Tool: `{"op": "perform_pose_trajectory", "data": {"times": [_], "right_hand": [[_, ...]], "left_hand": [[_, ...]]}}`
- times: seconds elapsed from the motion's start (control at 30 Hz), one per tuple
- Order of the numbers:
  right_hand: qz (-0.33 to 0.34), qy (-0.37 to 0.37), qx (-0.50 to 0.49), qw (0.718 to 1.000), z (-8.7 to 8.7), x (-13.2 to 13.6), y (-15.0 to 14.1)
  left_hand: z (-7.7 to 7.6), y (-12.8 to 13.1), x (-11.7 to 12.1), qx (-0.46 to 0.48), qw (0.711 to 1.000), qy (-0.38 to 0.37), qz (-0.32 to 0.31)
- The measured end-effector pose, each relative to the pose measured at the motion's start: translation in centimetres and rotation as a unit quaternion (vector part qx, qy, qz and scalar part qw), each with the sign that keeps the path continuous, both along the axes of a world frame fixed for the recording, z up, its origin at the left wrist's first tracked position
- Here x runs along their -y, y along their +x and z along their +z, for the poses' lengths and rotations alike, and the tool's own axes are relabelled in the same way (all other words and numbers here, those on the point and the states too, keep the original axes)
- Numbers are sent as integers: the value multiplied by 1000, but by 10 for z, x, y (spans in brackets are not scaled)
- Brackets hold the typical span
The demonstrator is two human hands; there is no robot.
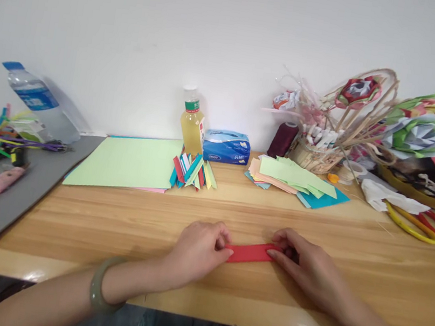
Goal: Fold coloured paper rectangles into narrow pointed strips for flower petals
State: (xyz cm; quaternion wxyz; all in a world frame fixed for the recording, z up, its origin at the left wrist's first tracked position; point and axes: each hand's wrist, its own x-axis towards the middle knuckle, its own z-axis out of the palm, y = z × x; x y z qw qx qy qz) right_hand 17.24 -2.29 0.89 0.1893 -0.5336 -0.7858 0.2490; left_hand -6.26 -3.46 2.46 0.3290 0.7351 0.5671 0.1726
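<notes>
A narrow red paper strip (250, 253) stretches between my two hands, just over the front part of the wooden table. My left hand (202, 248) pinches its left end between thumb and fingers. At the other end, my right hand (303, 263) grips the strip the same way, thumb on top. The strip looks flat and slightly tilted up to the right. Behind the hands lies a pile of small folded paper pieces (194, 171) in red, blue, white, green and yellow.
Light green paper sheets (128, 160) lie at back left. A drink bottle (193, 124) and a blue tissue pack (227, 147) stand by the wall. Cut paper (297, 176), a basket (316, 156) with paper flowers and scissors (416, 223) are rightward. A water bottle (41, 98) leans at left.
</notes>
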Motion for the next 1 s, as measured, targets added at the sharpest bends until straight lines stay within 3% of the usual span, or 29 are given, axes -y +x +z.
{"op": "perform_pose_trajectory", "data": {"times": [0.37,0.83,1.0], "right_hand": [[-20,82,61,995,-11,6,-4],[1,49,210,976,8,4,-15],[-5,30,268,963,14,7,-22]], "left_hand": [[3,1,5,-72,996,47,-32],[4,1,4,-85,995,47,-29],[2,-1,5,-80,991,86,-71]]}}
